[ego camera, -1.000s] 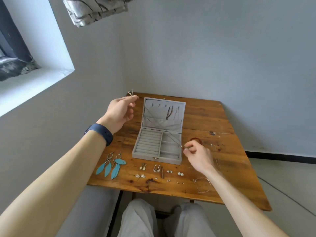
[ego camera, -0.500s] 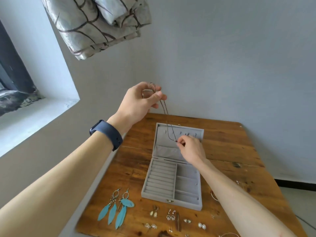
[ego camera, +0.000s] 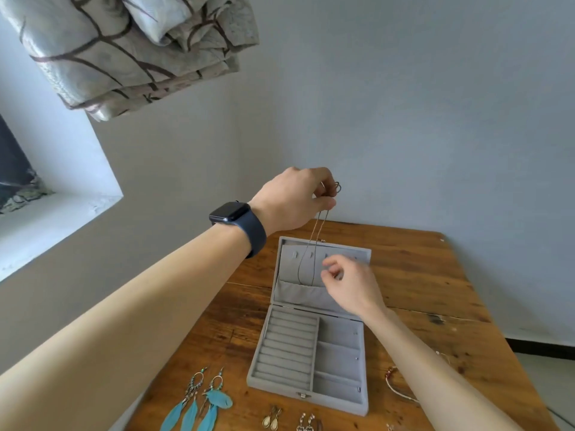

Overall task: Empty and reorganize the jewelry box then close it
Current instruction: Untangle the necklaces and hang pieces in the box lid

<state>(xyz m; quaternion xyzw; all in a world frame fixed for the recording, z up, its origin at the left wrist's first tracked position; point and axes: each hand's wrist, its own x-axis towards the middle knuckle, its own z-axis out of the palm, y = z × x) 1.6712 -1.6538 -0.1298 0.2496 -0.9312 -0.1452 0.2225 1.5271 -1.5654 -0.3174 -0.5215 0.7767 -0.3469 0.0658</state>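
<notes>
Necklace (ego camera: 314, 247) hanging from my left hand (ego camera: 292, 200) over the open jewelry box (ego camera: 311, 334).

Head view: my left fingers pinch the chain's top, its long axis dropping nearly straight down in front of the lid's inner hooks. My right hand (ego camera: 351, 284) is nearer the lower loop, just beside it, fingers curled; I cannot tell whether they grip anything. Bare table (ego camera: 435, 275) lies right of the box; earrings (ego camera: 199, 402) line the near edge.

One jewelry box (ego camera: 308, 353) – two feather earrings (ego camera: 199, 402) – one necklace (ego camera: 314, 244).
</notes>
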